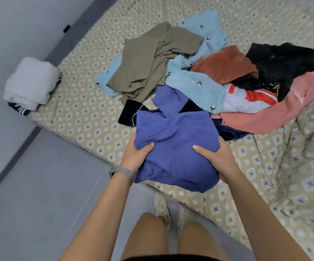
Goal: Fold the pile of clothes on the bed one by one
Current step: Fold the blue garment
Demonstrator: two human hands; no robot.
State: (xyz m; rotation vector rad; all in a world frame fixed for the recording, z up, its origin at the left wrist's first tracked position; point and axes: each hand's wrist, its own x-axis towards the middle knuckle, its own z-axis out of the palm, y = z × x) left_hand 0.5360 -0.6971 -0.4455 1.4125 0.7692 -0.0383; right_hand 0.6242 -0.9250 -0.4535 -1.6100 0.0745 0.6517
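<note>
Purple garment (pixel 176 147), gripped at its sides by the left hand (pixel 136 157) and right hand (pixel 218 159) above the bed (pixel 88 117) edge (part trailing onto the pile (pixel 199 76)), is best lifted clear and spread flat before folding.
</note>
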